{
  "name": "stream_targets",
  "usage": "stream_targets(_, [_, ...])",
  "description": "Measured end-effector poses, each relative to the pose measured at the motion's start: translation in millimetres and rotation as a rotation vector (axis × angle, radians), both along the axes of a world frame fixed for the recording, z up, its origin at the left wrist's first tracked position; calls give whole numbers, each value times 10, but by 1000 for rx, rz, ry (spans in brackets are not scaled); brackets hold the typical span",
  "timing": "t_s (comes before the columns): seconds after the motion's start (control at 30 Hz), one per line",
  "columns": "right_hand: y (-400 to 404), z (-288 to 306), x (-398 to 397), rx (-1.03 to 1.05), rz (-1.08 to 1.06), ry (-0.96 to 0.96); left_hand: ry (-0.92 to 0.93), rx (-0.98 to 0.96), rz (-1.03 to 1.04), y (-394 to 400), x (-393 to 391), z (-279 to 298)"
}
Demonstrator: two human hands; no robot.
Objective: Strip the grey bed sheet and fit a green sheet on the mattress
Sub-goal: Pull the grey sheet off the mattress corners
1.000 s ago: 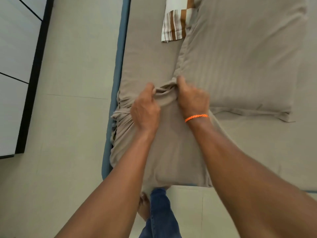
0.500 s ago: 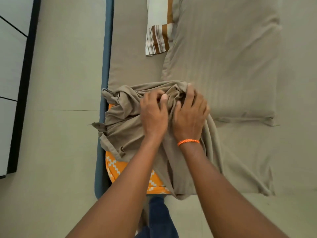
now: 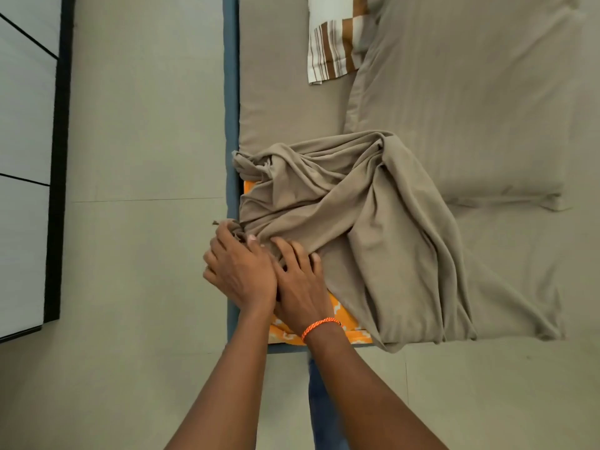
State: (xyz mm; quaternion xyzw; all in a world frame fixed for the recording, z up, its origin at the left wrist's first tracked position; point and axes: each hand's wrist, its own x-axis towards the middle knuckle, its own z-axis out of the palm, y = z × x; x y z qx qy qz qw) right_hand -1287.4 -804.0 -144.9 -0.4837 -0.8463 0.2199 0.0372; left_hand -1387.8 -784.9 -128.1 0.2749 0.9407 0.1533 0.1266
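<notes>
The grey bed sheet (image 3: 350,209) lies bunched in folds over the near left corner of the bed, pulled off that corner. Under it the orange-and-white patterned mattress (image 3: 354,334) shows at the corner. My left hand (image 3: 240,271) grips the sheet's corner edge at the bed's left side. My right hand (image 3: 300,284), with an orange thread band on the wrist, lies beside it, fingers spread and pressing on the sheet. Farther back the sheet still covers the mattress. No green sheet is in view.
A grey pillow (image 3: 470,92) lies on the bed at the upper right. A striped brown-and-white pillow (image 3: 334,53) sits at the top. The blue bed frame edge (image 3: 231,92) runs along the left. Tiled floor (image 3: 139,157) and a dark-framed panel (image 3: 58,157) are further left.
The sheet's corner has come off the mattress and been thrown back in a heap, exposing the orange cover. Both hands have moved down and left to the sheet's edge at the corner.
</notes>
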Motion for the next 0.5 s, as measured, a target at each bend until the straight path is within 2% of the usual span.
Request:
stream_targets(0.1, [36,-15,-187,90,-32,107,-208,26,-16,-125,-161,-7])
stream_targets(0.23, [142,62,-317,76,-128,257,-271,-5,-41,-165,-288,14])
stream_targets(0.33, [132,268,-309,23,-199,323,-335,64,-123,-107,-226,117])
stream_targets(0.43, [125,453,-50,-56,-443,424,-548,230,-226,-22,111,289])
stream_targets(0.5, [160,559,268,9,-569,450,-652,289,-258,67,490,455])
